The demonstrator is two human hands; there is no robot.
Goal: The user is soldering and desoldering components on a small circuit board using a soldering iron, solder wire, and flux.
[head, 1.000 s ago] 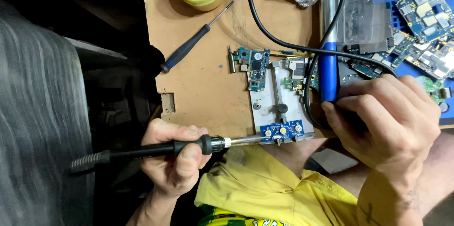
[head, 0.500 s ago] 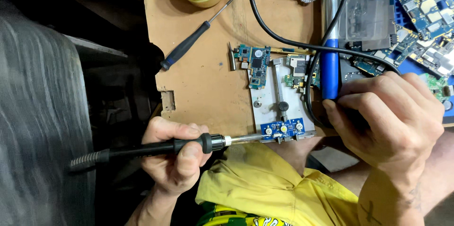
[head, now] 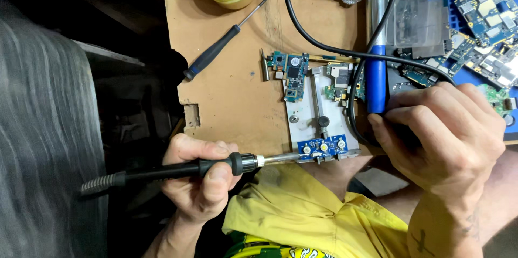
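Crowded board edge [head: 226, 101], hands [head: 197, 182] perhaps cramped

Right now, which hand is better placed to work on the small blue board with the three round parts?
Left. The left hand holds the soldering iron with its tip at the blue board. The right hand is off to the side, gripping a blue-handled tool.

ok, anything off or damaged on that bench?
Yes: the brown wooden work board has a small rectangular notch broken out of its left edge. Loose green and blue circuit boards lie piled at upper right. Nothing looks spilled.
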